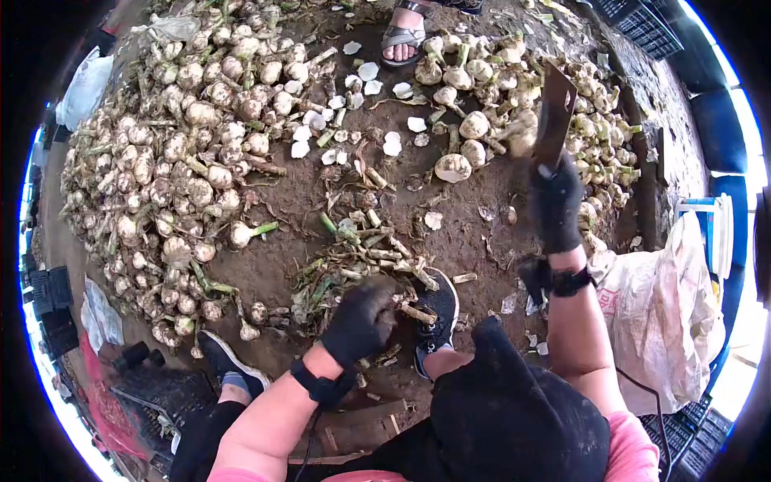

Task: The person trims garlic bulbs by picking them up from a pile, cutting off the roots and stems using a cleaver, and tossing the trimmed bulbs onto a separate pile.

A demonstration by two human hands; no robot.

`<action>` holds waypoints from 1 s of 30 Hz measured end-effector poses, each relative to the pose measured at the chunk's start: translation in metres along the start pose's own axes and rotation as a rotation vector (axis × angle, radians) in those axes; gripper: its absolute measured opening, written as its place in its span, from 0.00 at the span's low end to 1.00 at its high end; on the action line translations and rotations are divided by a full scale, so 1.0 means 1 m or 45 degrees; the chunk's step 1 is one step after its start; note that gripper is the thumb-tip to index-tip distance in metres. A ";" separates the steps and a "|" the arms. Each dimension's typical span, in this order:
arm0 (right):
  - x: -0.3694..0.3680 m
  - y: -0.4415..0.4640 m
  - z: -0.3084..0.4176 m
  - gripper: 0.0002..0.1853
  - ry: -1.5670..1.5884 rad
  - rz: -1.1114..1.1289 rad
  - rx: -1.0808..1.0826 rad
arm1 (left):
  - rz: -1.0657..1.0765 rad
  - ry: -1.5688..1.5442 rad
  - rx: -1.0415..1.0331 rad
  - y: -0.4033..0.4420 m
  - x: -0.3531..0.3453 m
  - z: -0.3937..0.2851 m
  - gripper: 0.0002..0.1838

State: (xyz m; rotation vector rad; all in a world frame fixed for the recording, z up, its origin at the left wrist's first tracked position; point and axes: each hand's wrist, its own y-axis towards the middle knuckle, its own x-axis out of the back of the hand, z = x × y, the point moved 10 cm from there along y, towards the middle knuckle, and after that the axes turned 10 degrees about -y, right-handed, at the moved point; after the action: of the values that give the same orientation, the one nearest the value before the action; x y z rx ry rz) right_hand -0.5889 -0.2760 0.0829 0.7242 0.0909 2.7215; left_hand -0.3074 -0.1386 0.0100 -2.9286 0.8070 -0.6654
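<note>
Both hands wear dark gloves. My right hand (556, 201) is wrapped round the handle of a knife with a broad dark blade (556, 116), raised at the right of the garlic heap. A blurred garlic bulb (522, 132) shows just left of the blade. Low in the middle, my left hand (359, 321) has its fingers curled in, beside a cut stalk (418, 313); whatever it holds, if anything, is hidden. Cut stalks and leaves (353, 257) lie in a small pile just above that hand.
A large garlic heap (177, 153) covers the left side. More bulbs (598, 145) lie at the right. Another person's sandalled foot (400, 44) is at the top. A white sack (662, 313) stands at the right, near black crates (642, 28) and a blue-white bucket (707, 233).
</note>
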 end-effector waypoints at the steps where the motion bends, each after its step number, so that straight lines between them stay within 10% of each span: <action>1: 0.019 0.008 0.041 0.10 -0.619 -0.133 0.230 | 0.179 0.186 -0.161 -0.005 -0.026 0.002 0.22; 5: -0.039 -0.031 -0.013 0.14 -0.137 0.289 0.037 | 0.129 0.586 -0.032 -0.007 -0.056 0.054 0.20; 6: -0.062 -0.060 -0.037 0.14 0.271 0.454 -0.372 | -0.032 0.088 0.056 -0.006 -0.044 0.067 0.18; 9: -0.109 -0.108 -0.048 0.14 0.169 0.764 -0.440 | -0.197 -0.856 0.373 0.007 -0.011 0.045 0.14; 11: -0.136 -0.142 -0.024 0.14 0.540 1.002 -0.899 | -0.362 -0.180 -0.245 0.013 0.028 -0.016 0.13; 15: -0.152 -0.150 0.009 0.14 0.534 1.261 -0.694 | -0.226 -0.525 -0.288 0.013 0.047 -0.040 0.23; 18: -0.144 -0.136 0.038 0.18 0.472 1.135 -0.639 | -0.515 -0.840 0.153 0.001 0.060 -0.002 0.33; 21: -0.140 -0.132 0.069 0.16 0.294 1.145 -0.381 | -0.048 -1.118 0.452 0.005 0.021 -0.004 0.30; 26: -0.135 -0.121 0.064 0.16 0.077 0.843 0.187 | -0.356 -1.452 0.588 -0.002 0.004 0.033 0.27; 28: -0.123 -0.116 0.073 0.16 -0.136 0.854 0.327 | -0.337 -0.906 0.218 0.001 0.013 0.030 0.22; 30: -0.126 -0.125 0.079 0.14 -0.391 0.965 0.467 | -0.305 -0.999 0.378 -0.005 0.001 0.051 0.17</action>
State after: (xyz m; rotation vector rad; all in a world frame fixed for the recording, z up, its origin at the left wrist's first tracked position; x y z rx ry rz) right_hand -0.4104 -0.2002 0.0742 1.5383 0.3029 3.2792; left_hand -0.2835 -0.1389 -0.0355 -2.6575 0.2461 0.3440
